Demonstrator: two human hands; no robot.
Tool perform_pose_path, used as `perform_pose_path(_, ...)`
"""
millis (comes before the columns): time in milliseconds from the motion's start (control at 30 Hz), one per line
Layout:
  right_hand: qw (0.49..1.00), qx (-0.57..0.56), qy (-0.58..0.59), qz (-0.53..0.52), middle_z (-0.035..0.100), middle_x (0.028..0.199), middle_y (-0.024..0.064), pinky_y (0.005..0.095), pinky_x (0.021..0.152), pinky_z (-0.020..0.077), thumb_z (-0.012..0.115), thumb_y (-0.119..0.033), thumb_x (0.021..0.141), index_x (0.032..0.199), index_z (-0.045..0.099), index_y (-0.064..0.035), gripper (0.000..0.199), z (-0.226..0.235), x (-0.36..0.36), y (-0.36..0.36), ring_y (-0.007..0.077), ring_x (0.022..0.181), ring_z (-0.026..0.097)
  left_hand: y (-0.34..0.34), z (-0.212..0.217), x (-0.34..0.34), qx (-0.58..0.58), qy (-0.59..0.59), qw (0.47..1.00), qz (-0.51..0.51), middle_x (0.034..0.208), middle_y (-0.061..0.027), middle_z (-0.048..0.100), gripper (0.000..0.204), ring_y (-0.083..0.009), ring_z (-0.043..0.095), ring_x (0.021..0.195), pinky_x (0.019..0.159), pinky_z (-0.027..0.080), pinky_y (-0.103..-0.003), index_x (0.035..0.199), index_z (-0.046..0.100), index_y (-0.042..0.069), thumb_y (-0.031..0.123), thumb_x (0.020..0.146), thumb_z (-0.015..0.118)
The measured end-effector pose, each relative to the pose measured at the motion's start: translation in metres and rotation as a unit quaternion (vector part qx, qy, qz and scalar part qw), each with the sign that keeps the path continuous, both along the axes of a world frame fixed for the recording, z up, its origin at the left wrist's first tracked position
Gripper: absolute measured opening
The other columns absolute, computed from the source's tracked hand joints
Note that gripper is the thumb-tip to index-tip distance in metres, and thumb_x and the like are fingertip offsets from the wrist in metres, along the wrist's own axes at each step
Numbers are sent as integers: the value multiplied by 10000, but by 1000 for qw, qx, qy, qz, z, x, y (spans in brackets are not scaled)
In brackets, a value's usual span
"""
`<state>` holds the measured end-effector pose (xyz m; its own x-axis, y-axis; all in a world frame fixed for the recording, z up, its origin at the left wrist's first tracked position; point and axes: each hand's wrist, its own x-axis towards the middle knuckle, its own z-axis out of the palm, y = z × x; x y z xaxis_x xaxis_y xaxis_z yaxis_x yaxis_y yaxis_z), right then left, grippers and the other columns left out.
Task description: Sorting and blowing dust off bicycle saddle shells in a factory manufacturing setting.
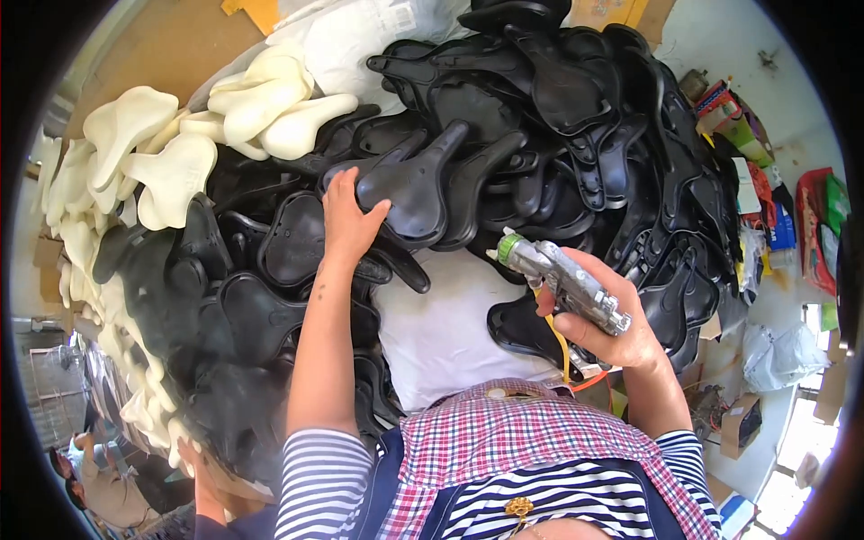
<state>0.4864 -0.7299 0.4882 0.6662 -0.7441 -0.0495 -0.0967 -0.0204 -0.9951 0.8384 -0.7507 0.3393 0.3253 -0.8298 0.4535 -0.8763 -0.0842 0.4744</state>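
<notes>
My left hand (351, 220) reaches over the pile with its thumb stretched away from the fingers. It touches the left side of a glossy black bicycle saddle shell (418, 202); whether its hidden fingertips reach under the edge cannot be seen. In my right hand (621, 319) is a stained metal spray gun (576, 288), fingers wrapped round it. A green ring (509, 247) circles its nozzle end, which points up and left toward the shells. From the gun hangs a yellow hose (562, 342). Between my arms lies a white cloth-covered cushion (441, 315).
Many black saddle shells (567, 90) are heaped ahead and on both sides. Cream foam saddle pads (180, 175) pile up on the left. Another person's hand (191, 461) rests near the pads at lower left. Shelved bags and a red bin (814, 229) line the right wall.
</notes>
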Motion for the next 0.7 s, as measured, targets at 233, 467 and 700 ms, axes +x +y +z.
perform_pose_path(233, 1000, -15, -5, -22, 612, 974, 114, 325, 811, 474, 681, -99, 805, 1347, 384, 28, 630, 3, -42, 34, 179, 884, 596, -54, -25, 23, 245, 37, 968, 34, 1195, -187, 594, 835, -329, 565, 1096, 928, 449, -374, 1251, 525, 3, 439, 595, 800)
perform_pose_path(467, 999, 1, -21, -43, 616, 1013, 80, 293, 832, 506, 682, -40, 809, 1339, 429, -14, 588, -3, -62, 45, 137, 914, 612, -26, -26, -32, 317, 25, 946, -62, 1014, -213, 628, 678, -338, 598, 989, 856, 483, -385, 1044, 638, -20, 470, 600, 789)
perform_pose_path(700, 999, -16, -36, -10, 612, 1029, 84, 300, 839, 507, 676, -24, 811, 1342, 419, 0, 591, -3, -51, 49, 145, 935, 613, 16, -31, -101, 321, -22, 945, -59, 1096, -153, 536, 658, -315, 533, 1051, 851, 479, -411, 1077, 616, 51, 455, 590, 797)
